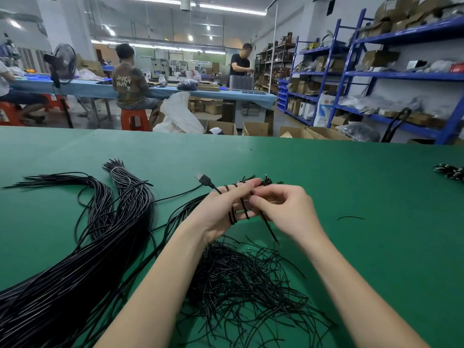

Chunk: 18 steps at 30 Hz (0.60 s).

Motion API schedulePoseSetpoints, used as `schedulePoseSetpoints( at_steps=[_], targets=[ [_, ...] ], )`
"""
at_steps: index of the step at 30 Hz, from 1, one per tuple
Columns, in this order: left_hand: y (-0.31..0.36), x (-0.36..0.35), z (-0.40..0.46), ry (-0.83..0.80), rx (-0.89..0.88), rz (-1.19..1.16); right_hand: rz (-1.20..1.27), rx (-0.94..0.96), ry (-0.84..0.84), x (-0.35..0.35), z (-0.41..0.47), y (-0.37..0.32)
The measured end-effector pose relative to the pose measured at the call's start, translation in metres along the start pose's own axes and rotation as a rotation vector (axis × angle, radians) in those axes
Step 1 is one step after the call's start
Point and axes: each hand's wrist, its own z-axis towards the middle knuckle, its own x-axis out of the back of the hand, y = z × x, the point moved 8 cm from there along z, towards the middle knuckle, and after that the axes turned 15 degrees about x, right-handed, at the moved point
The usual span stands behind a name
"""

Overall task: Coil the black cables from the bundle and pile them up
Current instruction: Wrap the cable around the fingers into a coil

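A black cable [232, 217] is wound in several loops round the straight fingers of my left hand [221, 209], its USB plug [204, 179] sticking up past the fingers. My right hand [283, 209] pinches a thin black tie [268, 227] beside the loops, fingers curled. A thick bundle of black cables [100, 247] lies on the left of the green table [351, 187], tied near its far end. A few coiled cables [266, 182] lie just behind my fingertips, mostly hidden.
A loose heap of thin black ties [241, 285] lies between my forearms. One stray tie [350, 218] lies to the right. More coiled cables [450, 172] sit at the right edge. People work at a blue bench [82, 87] behind; blue shelves [376, 71] stand at right.
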Motion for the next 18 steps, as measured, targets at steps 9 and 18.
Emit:
schedulePoseSetpoints(
  at_steps=[9,18],
  targets=[
    [0.003,-0.002,-0.002,-0.104,-0.011,-0.145,0.006,-0.084,-0.135,0.001,-0.015,0.007],
    [0.005,-0.005,-0.002,-0.135,-0.043,-0.077,0.067,-0.085,-0.182,-0.002,-0.013,0.016]
  ],
)
